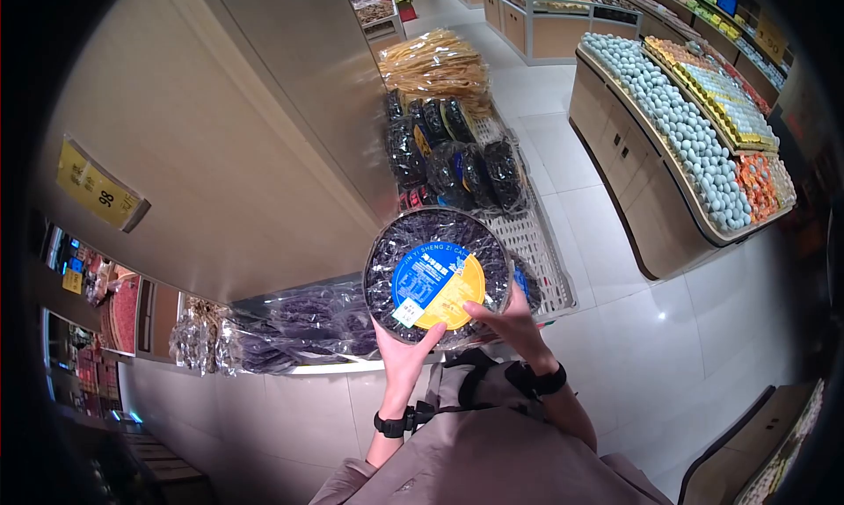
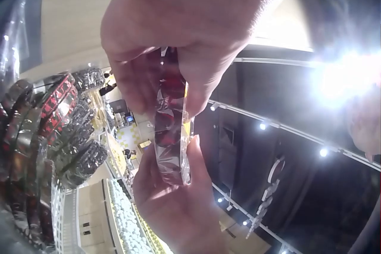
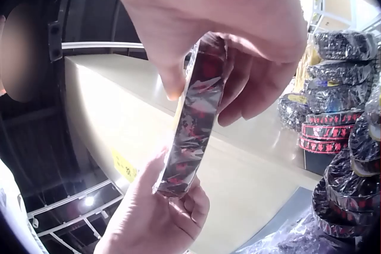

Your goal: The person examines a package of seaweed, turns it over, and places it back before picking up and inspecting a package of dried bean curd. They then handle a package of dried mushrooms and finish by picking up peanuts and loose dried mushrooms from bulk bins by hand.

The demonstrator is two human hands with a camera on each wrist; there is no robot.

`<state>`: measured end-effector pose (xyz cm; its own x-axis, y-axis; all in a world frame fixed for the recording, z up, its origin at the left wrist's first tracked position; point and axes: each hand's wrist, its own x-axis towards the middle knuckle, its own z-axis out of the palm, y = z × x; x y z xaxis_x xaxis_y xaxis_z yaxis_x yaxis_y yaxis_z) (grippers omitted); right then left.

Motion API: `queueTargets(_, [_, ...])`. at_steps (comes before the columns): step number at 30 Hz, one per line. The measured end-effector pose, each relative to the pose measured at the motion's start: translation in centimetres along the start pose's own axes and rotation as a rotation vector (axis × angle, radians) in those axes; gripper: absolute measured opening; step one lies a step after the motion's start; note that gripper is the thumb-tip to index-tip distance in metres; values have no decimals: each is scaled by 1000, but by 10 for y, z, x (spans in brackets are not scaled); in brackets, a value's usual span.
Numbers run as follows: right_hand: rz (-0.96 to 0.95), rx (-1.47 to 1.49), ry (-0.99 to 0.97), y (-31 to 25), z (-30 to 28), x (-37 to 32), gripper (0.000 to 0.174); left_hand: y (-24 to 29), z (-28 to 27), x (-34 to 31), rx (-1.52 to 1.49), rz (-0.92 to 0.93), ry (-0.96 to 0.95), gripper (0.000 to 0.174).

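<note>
A round, flat pack of dark dried seaweed (image 1: 438,285), wrapped in clear film, is held up in front of the body. Its blue and yellow label faces the head camera, with a small white sticker at its lower left. My left hand (image 1: 404,360) grips the lower left rim, thumb on the face. On the lower right rim my right hand (image 1: 517,325) grips it too, its thumb at the yellow part of the label. Both wrist views show the pack edge-on, its side (image 3: 193,117) dark with red markings, fingers behind and thumbs in front.
Similar round packs (image 1: 453,175) are piled on a white slotted shelf (image 1: 549,259) beyond the hands. Bagged purple-dark goods (image 1: 308,325) lie along the left ledge. A wide pillar (image 1: 220,109) with a yellow price tag (image 1: 98,186) stands left; an egg stand (image 1: 694,145) is across the aisle.
</note>
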<state>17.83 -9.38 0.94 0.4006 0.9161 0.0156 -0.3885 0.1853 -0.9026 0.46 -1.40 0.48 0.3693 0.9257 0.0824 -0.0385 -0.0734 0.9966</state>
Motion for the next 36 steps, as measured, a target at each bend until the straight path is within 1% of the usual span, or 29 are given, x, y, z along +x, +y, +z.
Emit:
queueTargets(1, [2, 4, 3, 0, 3, -1, 64, 1, -2, -1, 4, -3, -2, 90])
queueTargets(3, [-66, -30, 25, -4, 7, -1, 60, 3, -1, 0, -31, -7, -16, 88])
queueTargets(4, [-70, -31, 24, -4, 7, -1, 60, 2, 0, 0, -33, -4, -17, 88])
queueTargets(6, [-107, -108, 59, -4, 8, -1, 57, 2, 0, 0, -25, 11, -5, 87])
queueTargets(13, [-114, -112, 59, -7, 10, -1, 58, 6, -1, -1, -53, 15, -1, 85])
queueTargets(15, [-107, -96, 87, -6, 13, -1, 62, 8, -3, -1, 9, 41, -2, 85])
queueTargets(18, [-163, -166, 63, 7, 5, 4, 61, 7, -2, 0, 0, 56, 15, 85])
queueTargets(21, [-177, -153, 29, 11, 2, 7, 60, 7, -1, -2, -7, 47, 30, 85])
queueTargets(25, [-220, -151, 36, 7, 5, 6, 56, 8, -2, -4, 30, 77, 31, 84])
queueTargets(27, [-191, -241, 53, 4, 5, 5, 62, 0, -2, -1, -33, 30, 62, 78])
queueTargets(28, [-194, -243, 53, 4, 5, 4, 62, 1, 0, 0, -35, 33, 61, 78])
queueTargets(30, [-248, -278, 28, 6, 9, 3, 64, 6, 2, 2, -165, -69, 92, 70])
queueTargets(31, [-219, -302, 11, 5, 8, 3, 65, 9, 2, 2, -180, -72, 91, 63])
queueTargets(35, [-202, -345, -33, -3, 6, -1, 70, 8, 0, 5, -225, -56, 83, 61])
queueTargets(36, [-196, -281, -75, -1, 6, -1, 74, 10, 0, 5, -227, -54, 85, 61])
